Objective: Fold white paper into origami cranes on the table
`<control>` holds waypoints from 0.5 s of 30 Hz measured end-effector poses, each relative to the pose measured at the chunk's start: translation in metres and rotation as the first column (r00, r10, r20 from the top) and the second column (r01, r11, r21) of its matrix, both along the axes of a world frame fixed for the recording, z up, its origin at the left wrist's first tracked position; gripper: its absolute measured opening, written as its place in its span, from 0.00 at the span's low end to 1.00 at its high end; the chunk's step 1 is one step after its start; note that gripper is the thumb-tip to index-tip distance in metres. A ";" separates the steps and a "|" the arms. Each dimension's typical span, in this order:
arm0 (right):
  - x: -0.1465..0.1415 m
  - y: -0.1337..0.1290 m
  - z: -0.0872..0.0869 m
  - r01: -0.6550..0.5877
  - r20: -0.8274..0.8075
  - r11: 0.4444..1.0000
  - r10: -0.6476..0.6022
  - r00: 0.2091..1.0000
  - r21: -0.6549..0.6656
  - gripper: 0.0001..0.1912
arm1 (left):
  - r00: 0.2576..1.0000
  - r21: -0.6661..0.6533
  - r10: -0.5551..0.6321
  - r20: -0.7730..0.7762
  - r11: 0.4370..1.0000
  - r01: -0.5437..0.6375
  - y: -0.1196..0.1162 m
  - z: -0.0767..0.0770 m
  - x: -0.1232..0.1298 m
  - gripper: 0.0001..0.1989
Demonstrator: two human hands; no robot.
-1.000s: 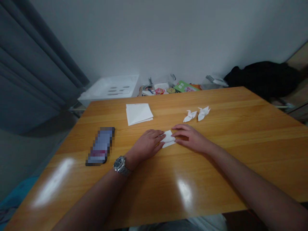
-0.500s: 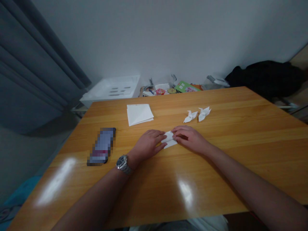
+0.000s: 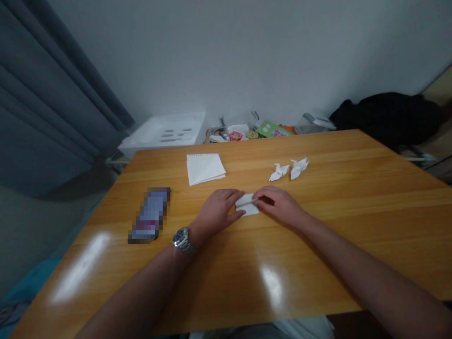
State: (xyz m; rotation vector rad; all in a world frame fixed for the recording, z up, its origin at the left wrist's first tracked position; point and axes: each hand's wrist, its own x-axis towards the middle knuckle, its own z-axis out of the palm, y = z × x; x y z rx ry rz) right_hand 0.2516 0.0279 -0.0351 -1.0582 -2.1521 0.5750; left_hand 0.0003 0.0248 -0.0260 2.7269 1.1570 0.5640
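Note:
A small piece of folded white paper [image 3: 248, 208] lies on the wooden table with a crease and a raised flap across it. My left hand [image 3: 219, 210] holds its left side, fingertips along the upper edge and thumb at the lower one. The flap's right end is pinched between the thumb and fingers of my right hand [image 3: 276, 201]. Beyond the right hand sit two origami birds, a left one [image 3: 278, 172] and a right one [image 3: 299, 168], side by side. A metal watch [image 3: 182, 239] is on my left wrist.
Lined paper sheets [image 3: 205, 168] are stacked at the back left of the table [image 3: 318, 263]. A blurred-out phone [image 3: 150, 215] lies to the left. Behind the far edge are a white plastic tray [image 3: 176, 125], a green book [image 3: 270, 128] and a black cloth heap [image 3: 384, 115].
The folded paper has turned slightly and its crease shows more, with the flap now lifted in my right fingers. My left thumb has shifted a little right along the lower edge.

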 end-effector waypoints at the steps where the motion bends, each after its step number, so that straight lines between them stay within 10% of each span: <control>1: 0.000 -0.001 0.001 0.019 -0.004 1.000 -0.019 1.000 -0.015 0.05 | 1.000 0.007 0.023 -0.002 1.000 -0.023 -0.001 0.000 0.000 0.27; 15: 0.006 0.006 -0.007 0.283 -0.155 0.941 -0.312 0.937 -0.185 0.10 | 0.991 0.024 0.122 0.050 0.992 -0.123 -0.001 0.003 -0.001 0.45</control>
